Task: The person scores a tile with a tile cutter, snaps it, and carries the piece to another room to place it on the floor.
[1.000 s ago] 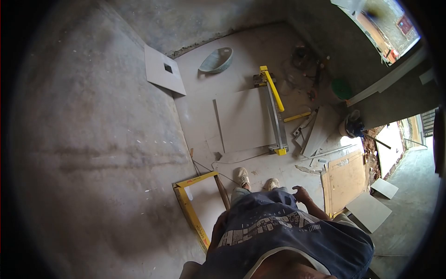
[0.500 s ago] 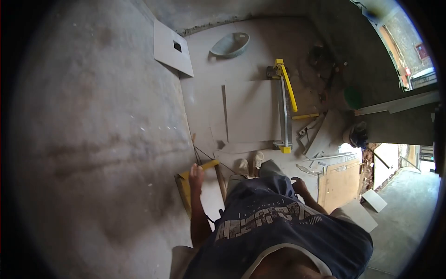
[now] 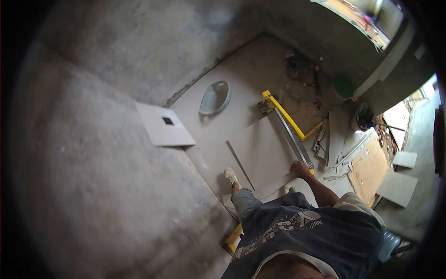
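Observation:
My right hand (image 3: pixel 302 169) is low over the near end of a long tile cutter (image 3: pixel 292 137) with a yellow handle; its fingers look bent, but what they hold, if anything, is too small to tell. A large pale tile (image 3: pixel 265 149) lies beside the cutter on its left. Left of that tile is a thin dark strip (image 3: pixel 240 165). My left hand is out of view. Part of a yellow-edged object (image 3: pixel 232 239) shows beside my body at the bottom.
A grey basin (image 3: pixel 216 98) stands on the floor. A tile with a square hole (image 3: pixel 167 124) leans on the left wall. At right are a black bucket (image 3: pixel 362 118), a green container (image 3: pixel 344 87), tile offcuts (image 3: pixel 337 135) and a tan board (image 3: pixel 369 169).
The view has turned and shifted. I have stepped forward, one foot now beside the dark strip. My right hand has moved to the cutter's near end, and my left hand has left the view.

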